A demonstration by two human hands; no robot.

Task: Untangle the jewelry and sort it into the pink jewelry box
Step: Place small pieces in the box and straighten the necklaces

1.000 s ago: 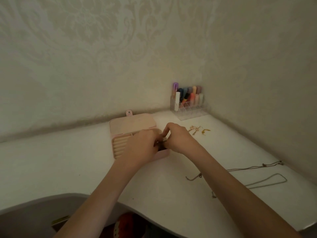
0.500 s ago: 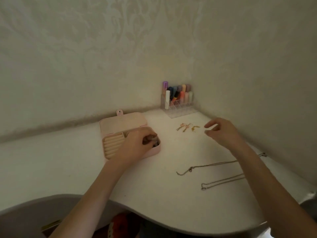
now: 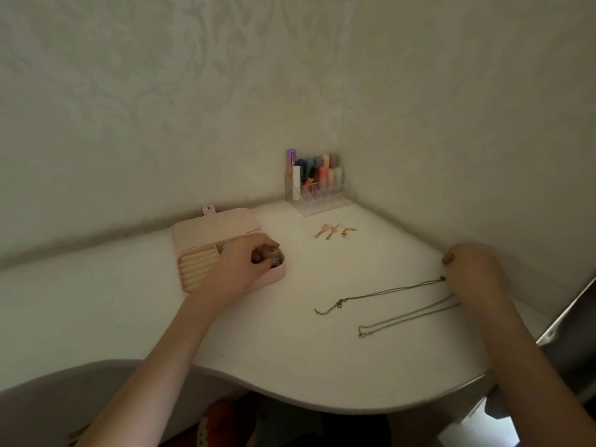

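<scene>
The pink jewelry box (image 3: 213, 227) lies open on the white table (image 3: 290, 356), lid tipped back, with ribbed ring rolls on its left side. My left hand (image 3: 245, 262) rests over the box's right compartment, fingers curled around a small piece of jewelry that I cannot make out clearly. A dark necklace (image 3: 387, 290) with a clasp and extender stretches across the table on the right. My right hand (image 3: 474, 272) sits over its far end, fingers closed down on it. A silver chain (image 3: 409, 316) lies just below, running under that hand. Gold earrings (image 3: 332, 232) lie behind.
A clear organizer (image 3: 317, 185) with several coloured lipstick tubes stands in the back corner against the patterned walls. The table's curved front edge runs close to my body. A dark metal-edged object (image 3: 567, 317) is at the far right.
My right hand left the box, swung right past the earrings and came down on the far end of the dark necklace. My left hand stayed at the box's right compartment.
</scene>
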